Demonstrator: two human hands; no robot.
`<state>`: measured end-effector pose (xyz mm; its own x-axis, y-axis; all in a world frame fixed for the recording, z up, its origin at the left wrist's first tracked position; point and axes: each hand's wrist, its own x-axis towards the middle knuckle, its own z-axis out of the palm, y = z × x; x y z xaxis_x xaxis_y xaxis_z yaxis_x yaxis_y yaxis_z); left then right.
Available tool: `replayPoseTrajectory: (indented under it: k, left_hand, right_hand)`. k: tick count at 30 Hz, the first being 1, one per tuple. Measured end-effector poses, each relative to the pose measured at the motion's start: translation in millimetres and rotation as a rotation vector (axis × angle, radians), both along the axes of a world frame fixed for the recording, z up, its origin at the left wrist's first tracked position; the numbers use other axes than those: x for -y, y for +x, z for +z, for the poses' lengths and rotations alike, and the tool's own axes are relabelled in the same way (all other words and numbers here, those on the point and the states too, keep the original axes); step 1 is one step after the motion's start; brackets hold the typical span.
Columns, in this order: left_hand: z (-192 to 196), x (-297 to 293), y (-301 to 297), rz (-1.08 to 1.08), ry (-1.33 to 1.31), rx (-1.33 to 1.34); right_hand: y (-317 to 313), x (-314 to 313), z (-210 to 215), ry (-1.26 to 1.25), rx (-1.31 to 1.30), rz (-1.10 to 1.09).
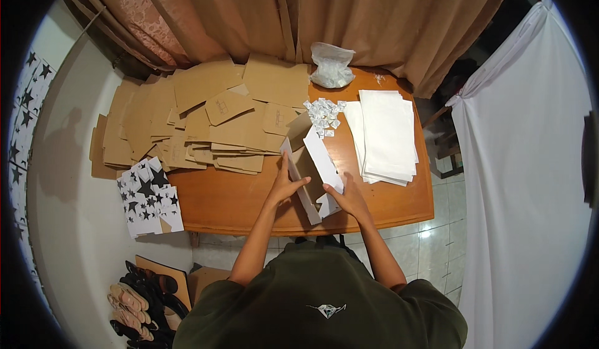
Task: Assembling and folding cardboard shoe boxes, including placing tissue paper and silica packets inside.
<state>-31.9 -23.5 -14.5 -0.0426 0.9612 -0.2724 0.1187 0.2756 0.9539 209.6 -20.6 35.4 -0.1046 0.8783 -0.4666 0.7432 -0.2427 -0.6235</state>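
Note:
Between my hands is an open cardboard box (323, 157), white outside and brown inside, tilted over the front of the wooden table. My left hand (286, 185) grips its left wall, thumb over the rim and fingers along the outside. At the near right corner, my right hand (349, 198) holds the box with the thumb across its edge; the other fingers are partly hidden. Just beyond the box lies a heap of small white packets (324, 114). A stack of white sheets (388, 138) rests to the right.
Flat brown cardboard pieces (206, 115) pile up across the table's left and back. Star-patterned sheets (148, 198) hang over the left edge. A clear plastic bag (332, 67) stands at the back by the brown curtain (243, 18). Shoes (140, 305) lie at lower left.

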Motion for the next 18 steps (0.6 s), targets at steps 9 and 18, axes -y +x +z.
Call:
replayPoseTrajectory:
  k: [9, 18]
  left_hand:
    - [10.8, -22.4, 17.7, 0.093, 0.109, 0.017]
    - [-4.5, -35.7, 33.5, 0.135, 0.114, -0.329]
  right_hand:
    - [-2.4, -34.1, -14.4, 0.483, -0.322, 0.278]
    - [16.2, -22.6, -32.5, 0.302, -0.399, 0.186]
